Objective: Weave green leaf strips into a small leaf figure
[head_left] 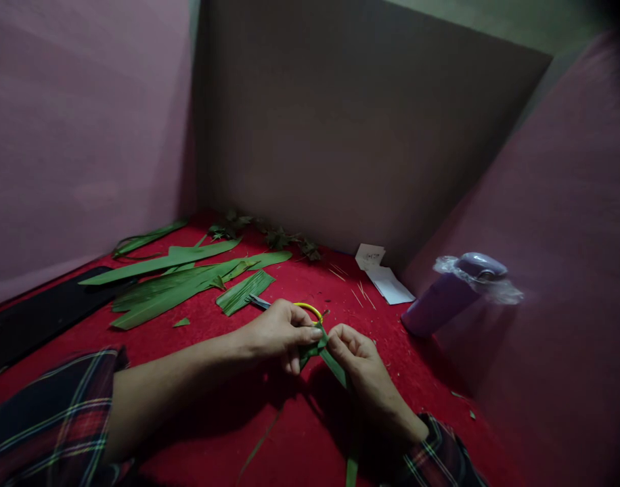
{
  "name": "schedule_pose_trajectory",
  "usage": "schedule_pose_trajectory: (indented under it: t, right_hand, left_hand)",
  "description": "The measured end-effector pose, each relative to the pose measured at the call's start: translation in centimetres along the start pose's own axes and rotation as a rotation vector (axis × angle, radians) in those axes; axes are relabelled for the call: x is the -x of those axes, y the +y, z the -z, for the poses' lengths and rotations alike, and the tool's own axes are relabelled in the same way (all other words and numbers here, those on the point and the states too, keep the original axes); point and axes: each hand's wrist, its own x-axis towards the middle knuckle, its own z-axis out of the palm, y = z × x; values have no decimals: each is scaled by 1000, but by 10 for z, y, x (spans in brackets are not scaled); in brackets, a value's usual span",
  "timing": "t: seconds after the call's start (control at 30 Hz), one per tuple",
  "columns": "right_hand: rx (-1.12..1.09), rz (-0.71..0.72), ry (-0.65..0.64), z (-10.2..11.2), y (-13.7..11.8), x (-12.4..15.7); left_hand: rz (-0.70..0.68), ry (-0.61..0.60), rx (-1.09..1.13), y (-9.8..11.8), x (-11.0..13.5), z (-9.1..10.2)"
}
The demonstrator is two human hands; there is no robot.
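My left hand and my right hand meet over the red cloth, both pinching a narrow green leaf strip that is folded between the fingertips. The strip's free end runs down toward me under my right wrist. Just behind my left fingers lie scissors with a yellow handle loop, partly hidden by the hand. Both sleeves are dark plaid.
Long green leaves and a cut bundle lie at the back left. Dried leaf scraps sit by the cardboard wall. White paper pieces, thin sticks, a purple bottle at right, a black board at left.
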Motion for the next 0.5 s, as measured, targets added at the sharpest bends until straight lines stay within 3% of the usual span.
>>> schedule_pose_trajectory:
  t: [0.5]
  right_hand:
    - [37,38,-1,1,1,-1]
  left_hand:
    - [-67,-2,39,-3,-1,1]
